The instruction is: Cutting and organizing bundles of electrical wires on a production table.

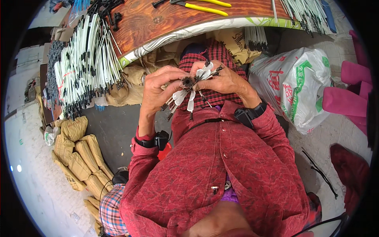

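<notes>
Over my lap, my left hand and my right hand hold a black round hub between them, thumbs and fingers closed on it from both sides. Thin ribs with black tips fan out from the hub, as in a small umbrella frame. White paddle-shaped plastic pieces stick out among the ribs, some below the hub and others beside my right thumb. My fingers cover part of the hub and the inner rib ends.
A wooden table stands ahead, with yellow-handled pliers on it. Bundles of white, black-tipped rods lie at its left; more rods lie far right. Brown wrapped packages lie left. A white plastic sack stands right, near pink seats.
</notes>
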The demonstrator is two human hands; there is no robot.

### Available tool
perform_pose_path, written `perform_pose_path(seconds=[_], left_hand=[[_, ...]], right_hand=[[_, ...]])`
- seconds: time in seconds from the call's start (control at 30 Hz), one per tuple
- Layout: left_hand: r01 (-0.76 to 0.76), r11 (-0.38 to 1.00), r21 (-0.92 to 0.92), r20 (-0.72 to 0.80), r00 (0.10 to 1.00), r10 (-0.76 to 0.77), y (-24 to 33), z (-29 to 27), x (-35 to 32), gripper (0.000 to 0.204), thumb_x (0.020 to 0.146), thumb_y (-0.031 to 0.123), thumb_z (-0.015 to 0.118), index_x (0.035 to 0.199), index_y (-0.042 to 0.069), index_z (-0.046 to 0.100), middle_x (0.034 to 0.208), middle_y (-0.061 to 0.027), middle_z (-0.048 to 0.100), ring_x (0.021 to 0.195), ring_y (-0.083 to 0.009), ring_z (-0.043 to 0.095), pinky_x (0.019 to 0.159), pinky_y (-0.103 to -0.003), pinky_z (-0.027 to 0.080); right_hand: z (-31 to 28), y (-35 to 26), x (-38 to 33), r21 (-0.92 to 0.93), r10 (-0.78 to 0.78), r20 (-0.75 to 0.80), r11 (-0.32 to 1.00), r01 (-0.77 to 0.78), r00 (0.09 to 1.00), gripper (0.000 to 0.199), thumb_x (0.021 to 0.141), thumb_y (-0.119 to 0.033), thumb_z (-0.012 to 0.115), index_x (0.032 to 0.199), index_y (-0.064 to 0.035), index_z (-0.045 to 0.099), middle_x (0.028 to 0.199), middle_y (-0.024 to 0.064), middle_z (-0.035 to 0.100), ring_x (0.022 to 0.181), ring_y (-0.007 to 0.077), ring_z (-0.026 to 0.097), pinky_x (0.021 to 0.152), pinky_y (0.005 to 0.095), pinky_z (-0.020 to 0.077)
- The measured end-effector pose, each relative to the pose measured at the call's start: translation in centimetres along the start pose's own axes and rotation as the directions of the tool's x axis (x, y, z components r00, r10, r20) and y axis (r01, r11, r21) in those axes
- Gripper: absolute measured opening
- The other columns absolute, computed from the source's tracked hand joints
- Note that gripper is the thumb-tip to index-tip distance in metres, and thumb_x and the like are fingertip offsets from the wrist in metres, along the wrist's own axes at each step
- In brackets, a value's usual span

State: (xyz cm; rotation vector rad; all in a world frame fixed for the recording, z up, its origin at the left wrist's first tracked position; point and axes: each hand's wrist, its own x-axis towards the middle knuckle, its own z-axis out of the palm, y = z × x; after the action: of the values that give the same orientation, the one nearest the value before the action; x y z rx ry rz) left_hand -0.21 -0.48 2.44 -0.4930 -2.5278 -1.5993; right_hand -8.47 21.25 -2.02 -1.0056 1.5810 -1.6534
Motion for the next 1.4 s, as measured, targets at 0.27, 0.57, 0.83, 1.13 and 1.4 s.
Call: perform_pose_path(seconds=[0.27,0.57,0.83,1.13,1.4], left_hand=[[0.045,0.999,-0.011,0.011,0.999,-0.044,0.2,-0.1,-0.4,0.025,0.078,-0.003,0.074,0.103,0.002,0.076,0.096,-0.0091,0.07,0.089,-0.0207,0.066,0.076,-0.031,0.053],[0.161,0.963,-0.217,0.174,0.977,-0.124,1.4,-2.0,0.4,0.026,0.08,0.005,0.078,0.106,0.003,0.076,0.097,-0.0061,0.066,0.093,-0.0172,0.062,0.08,-0.03,0.05],[0.301,0.946,-0.117,0.268,0.927,-0.262,1.8,-3.0,1.1,0.026,0.083,0.009,0.08,0.108,0.002,0.076,0.097,-0.0045,0.066,0.09,-0.013,0.061,0.078,-0.028,0.049],[0.607,0.701,-0.374,0.301,0.794,-0.528,2.8,-2.6,1.4,0.016,0.083,0.002,0.079,0.099,-0.001,0.076,0.1,-0.0032,0.065,0.084,-0.0085,0.062,0.076,-0.023,0.049],[0.598,0.718,-0.357,0.278,0.801,-0.53,3.5,-2.4,1.8,0.018,0.079,0.001,0.081,0.097,0.0,0.076,0.096,-0.0022,0.063,0.081,-0.0065,0.058,0.068,-0.02,0.043]], right_hand=[[0.1,-0.8,-0.2,0.018,0.04,-0.002,0.999,-0.04,0.999,0.019,0.086,-0.01,0.076,0.099,-0.0035,0.064,0.086,-0.0001,0.067,0.081,0.008,0.06,0.075,0.0268,0.0482],[0.3,-1.0,-0.2,0.047,0.054,0.008,0.997,-0.054,0.999,0.017,0.086,-0.006,0.075,0.098,-0.0016,0.064,0.085,-0.0004,0.067,0.083,0.0084,0.061,0.077,0.0269,0.0485],[1.2,-1.1,0.0,0.006,0.053,-0.057,0.999,-0.053,0.997,0.019,0.083,-0.006,0.076,0.097,-0.002,0.064,0.085,0.0013,0.067,0.082,0.0102,0.063,0.075,0.0277,0.0496],[1.0,-1.1,-0.1,-0.201,-0.105,-0.11,0.976,0.081,0.988,0.024,0.079,-0.009,0.08,0.096,-0.0027,0.063,0.091,0.0044,0.066,0.087,0.0148,0.063,0.078,0.0312,0.0499],[1.2,-1.4,-0.2,-0.185,-0.169,-0.161,0.973,0.139,0.972,0.032,0.073,-0.007,0.082,0.097,-0.003,0.061,0.096,0.0047,0.066,0.09,0.0187,0.063,0.079,0.0338,0.0499]])
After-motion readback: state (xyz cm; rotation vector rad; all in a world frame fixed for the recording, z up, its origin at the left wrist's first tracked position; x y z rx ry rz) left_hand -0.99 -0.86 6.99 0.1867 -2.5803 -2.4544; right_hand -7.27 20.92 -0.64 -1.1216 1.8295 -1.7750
